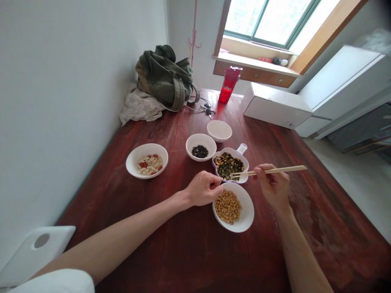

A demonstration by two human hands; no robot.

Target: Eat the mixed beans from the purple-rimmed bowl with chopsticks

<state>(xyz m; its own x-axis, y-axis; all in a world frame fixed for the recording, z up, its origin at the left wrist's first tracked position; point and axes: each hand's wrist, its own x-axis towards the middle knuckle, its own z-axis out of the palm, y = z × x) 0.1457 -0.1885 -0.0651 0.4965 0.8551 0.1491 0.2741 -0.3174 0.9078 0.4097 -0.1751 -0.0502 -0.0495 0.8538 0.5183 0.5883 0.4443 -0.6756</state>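
My right hand (275, 187): pinching chopsticks (293, 168), tips inside purple-edged dish (241, 179). My left hand (201, 189): curled at yellow-bean bowl (247, 211) rim; grip, I cannot tell. Sideways room: tabletop (159, 244) flanking both.

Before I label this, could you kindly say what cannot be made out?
In the head view:
Whether the left hand grips the purple-rimmed dish: hidden by the hand itself.
Whether the chopsticks pinch anything: tips too small.
Wording on the handle label: too small.
Bag contents: hidden by its fabric.
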